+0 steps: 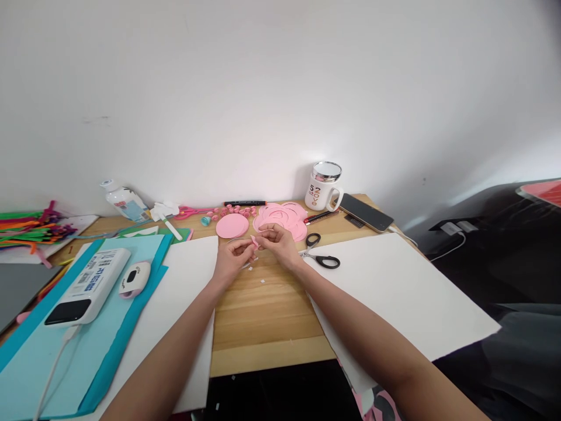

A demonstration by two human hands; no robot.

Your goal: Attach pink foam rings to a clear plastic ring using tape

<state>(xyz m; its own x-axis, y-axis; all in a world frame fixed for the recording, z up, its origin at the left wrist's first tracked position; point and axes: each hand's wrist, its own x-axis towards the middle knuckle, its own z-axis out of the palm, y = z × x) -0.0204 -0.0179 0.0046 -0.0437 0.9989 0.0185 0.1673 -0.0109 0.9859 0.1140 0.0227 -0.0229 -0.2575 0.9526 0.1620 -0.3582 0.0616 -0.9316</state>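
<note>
Pinching a small pink paper piece [255, 240] between them, the left hand [234, 255] and the right hand [279, 243] meet above the bare middle of the wooden desk [263, 316]. The piece sits in the gap where the two sets of fingertips come together, at about 2 o'clock from the left hand and 9 o'clock from the right. Both hands touch it, so neither is nearer. Its long axis seems to run from 10 o'clock to 4 o'clock, though it is too small to be sure.

The left fingers [246, 248] are curled almost closed, with thumb and forefinger nipping the near end. The right fingers [266, 235] are likewise closed on the far side, the others loosely bent. Both forearms come in from 6 o'clock and converge in a V, wrists low over the desk.

Black-handled scissors [322, 257] lie near the right hand at its 3 o'clock. A pink paper circle [232, 225] and spiral-cut pink paper [283, 217] lie at 12 o'clock, just beyond the hands.
</note>
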